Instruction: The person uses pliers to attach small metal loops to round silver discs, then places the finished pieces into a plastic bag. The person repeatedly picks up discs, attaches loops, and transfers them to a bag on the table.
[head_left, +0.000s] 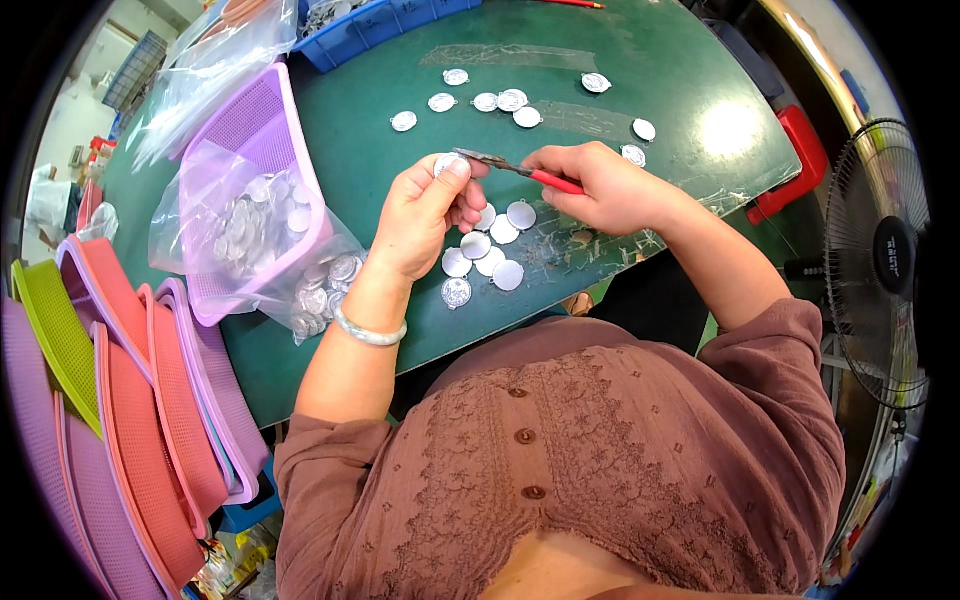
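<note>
Between the thumb and fingers of my left hand [420, 208] is a round silver medallion [446, 163], held just above the green table. My right hand [598, 185] grips red-handled pliers [548, 178], whose dark jaws reach to the medallion's edge. Whether the jaws touch the metal I cannot tell. Below my hands lies a loose cluster of similar medallions [490, 262], some overlapping. Farther back, several more medallions [511, 100] are scattered over the table.
On the left, a purple basket [310, 180] holds a clear bag of medallions [240, 232]. A blue bin [385, 25] stands at the back. Stacked colored baskets [150, 420] fill the lower left. A black fan [880, 255] stands at the right, near a red object [800, 165].
</note>
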